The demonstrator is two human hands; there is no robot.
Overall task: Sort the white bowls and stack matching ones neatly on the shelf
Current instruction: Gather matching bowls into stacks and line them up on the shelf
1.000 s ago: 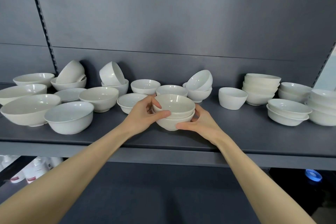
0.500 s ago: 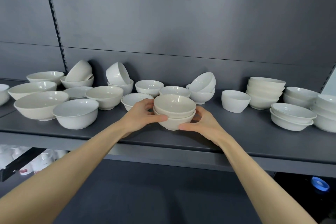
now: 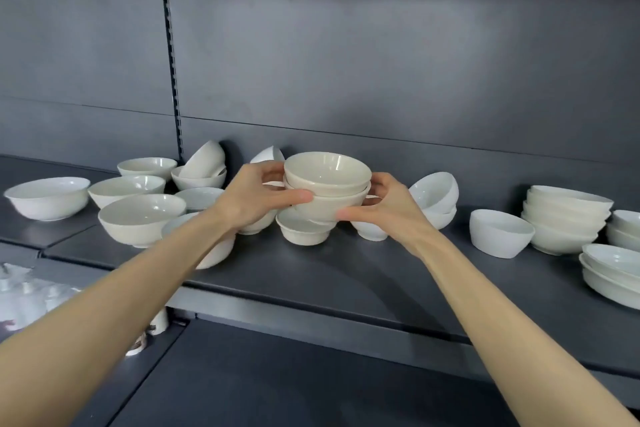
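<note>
Gripping nested two-bowl stack (image 3: 327, 184) with left hand (image 3: 256, 198), thumb across its front | clasping its right side with right hand (image 3: 384, 208) | holding it clear of the shelf (image 3: 381, 281), mid-length, over a small footed bowl (image 3: 301, 232) | taller bowl pile (image 3: 564, 218) near right end

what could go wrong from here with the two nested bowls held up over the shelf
The top bowl just rests in the lower bowl; the left hand and right hand press their thumbs on the lower one only, so a tilt may slide it off.
A small bowl seems right under the held pair; lowering carelessly could chip them.
The tilted bowls beside the right hand could get knocked.
</note>
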